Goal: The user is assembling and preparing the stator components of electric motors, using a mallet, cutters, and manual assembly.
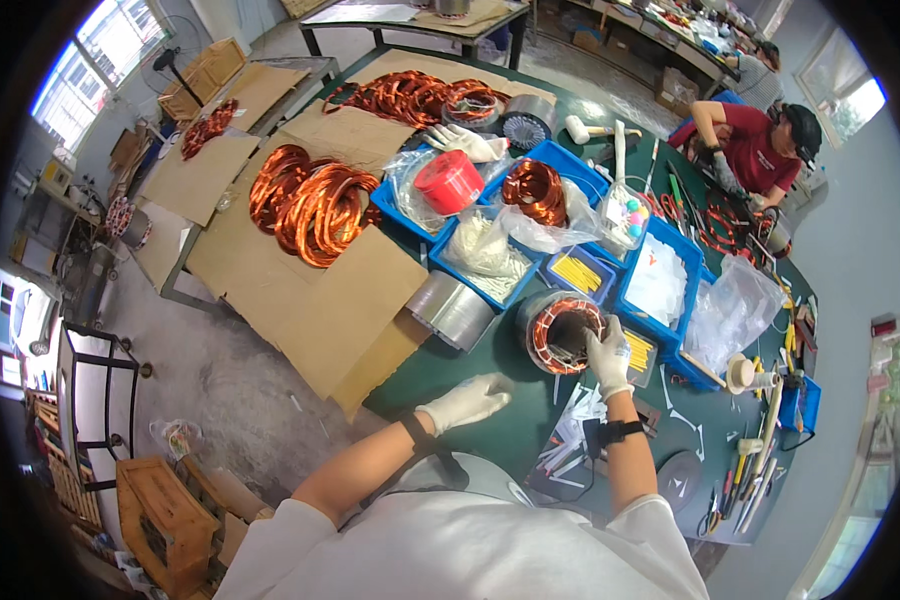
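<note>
A motor stator (537, 318), a grey metal ring with copper windings laced in white at its end, lies on the green table in front of me. My right hand (608, 360), in a white glove, grips the stator's right rim with fingers bent at its opening. Some of those fingertips are hidden. White-gloved too, my left hand (469, 402) is at the table's near edge, empty, its fingers stretched out. White paper strips (574, 432) lie below the stator. A small tray of yellow sticks (639, 352) sits beside my right hand.
Blue bins (658, 280) hold white sheets, sleeves and copper coils. A bare metal stator core (452, 310) lies left of the stator. Copper coil bundles (315, 205) rest on cardboard (330, 310). Hand tools (745, 480) lie at right. A co-worker (750, 150) works at the far right.
</note>
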A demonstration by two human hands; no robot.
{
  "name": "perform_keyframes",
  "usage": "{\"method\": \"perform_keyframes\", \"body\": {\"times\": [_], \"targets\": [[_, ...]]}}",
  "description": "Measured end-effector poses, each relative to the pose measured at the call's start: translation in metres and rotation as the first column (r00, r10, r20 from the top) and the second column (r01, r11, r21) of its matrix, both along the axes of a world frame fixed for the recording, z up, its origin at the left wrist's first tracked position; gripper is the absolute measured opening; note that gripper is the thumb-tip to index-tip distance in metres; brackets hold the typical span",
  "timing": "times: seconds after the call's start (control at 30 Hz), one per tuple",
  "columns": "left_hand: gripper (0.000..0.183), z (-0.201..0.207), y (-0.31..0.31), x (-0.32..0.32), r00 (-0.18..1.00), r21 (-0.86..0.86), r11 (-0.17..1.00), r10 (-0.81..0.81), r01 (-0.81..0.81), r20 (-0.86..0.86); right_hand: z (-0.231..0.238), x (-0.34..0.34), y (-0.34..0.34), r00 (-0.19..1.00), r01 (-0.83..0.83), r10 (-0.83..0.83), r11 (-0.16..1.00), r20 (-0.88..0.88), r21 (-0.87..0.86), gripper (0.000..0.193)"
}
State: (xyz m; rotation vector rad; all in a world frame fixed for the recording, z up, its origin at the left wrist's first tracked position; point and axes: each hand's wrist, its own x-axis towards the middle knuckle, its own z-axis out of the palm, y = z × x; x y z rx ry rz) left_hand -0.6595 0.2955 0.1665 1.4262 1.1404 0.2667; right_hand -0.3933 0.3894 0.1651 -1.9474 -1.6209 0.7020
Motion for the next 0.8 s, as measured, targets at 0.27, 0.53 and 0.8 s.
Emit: {"method": "perform_keyframes", "body": {"times": [0.27, 0.53, 0.8], "targets": [[0.089, -0.039, 0.049, 0.075, 0.837, -0.121, 0.837, 0.544, -0.534, 0.066, -0.049, 0.047, -0.034, 0.953, 0.127, -0.108, 0.991, -0.282, 0.047, 0.031], [0.065, -0.072, 0.124, 0.105, 0.857, 0.013, 0.859, 0.51, -0.512, 0.07, -0.094, 0.073, -0.07, 0.789, 0.21, -0.175, 0.978, -0.589, -0.009, 0.046], [0.058, -0.059, 0.101, 0.106, 0.968, -0.017, 0.969, 0.249, -0.248, 0.039, -0.112, 0.068, -0.121, 0.666, 0.319, -0.427, 0.904, -0.612, -0.283, 0.046]]}}
